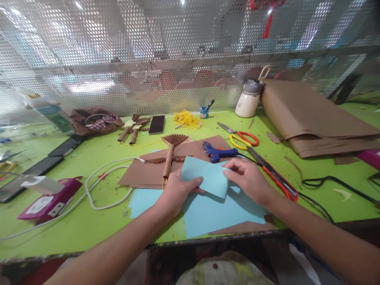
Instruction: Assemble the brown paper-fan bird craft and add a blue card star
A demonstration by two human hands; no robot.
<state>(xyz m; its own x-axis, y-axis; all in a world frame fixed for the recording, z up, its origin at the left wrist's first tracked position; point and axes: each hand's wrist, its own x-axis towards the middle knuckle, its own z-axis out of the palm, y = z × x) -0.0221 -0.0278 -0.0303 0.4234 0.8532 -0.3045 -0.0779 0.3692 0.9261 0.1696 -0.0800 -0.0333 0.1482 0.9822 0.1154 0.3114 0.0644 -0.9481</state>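
My left hand (181, 189) grips the left side of a small light-blue sheet of paper (204, 174), thumb on top. At the sheet's right edge, my right hand (246, 178) pinches the paper, which bends slightly there. Larger light-blue paper (219, 217) lies beneath both hands. Just beyond the held sheet, a blue hot glue gun (218, 152) rests on brown paper (142, 174). Left of it lies a figure of rolled brown paper (169, 158) with a pleated fan top and yellow string.
An orange utility knife (279, 178) and scissors (242, 138) lie right. Behind are yellow shredded paper (187, 118), a phone (156, 124), a paint pot (204, 113) and a white bottle (248, 101). A white cable (89, 186) runs left to a purple power strip (50, 202). Folded brown paper (314, 114) stands at right.
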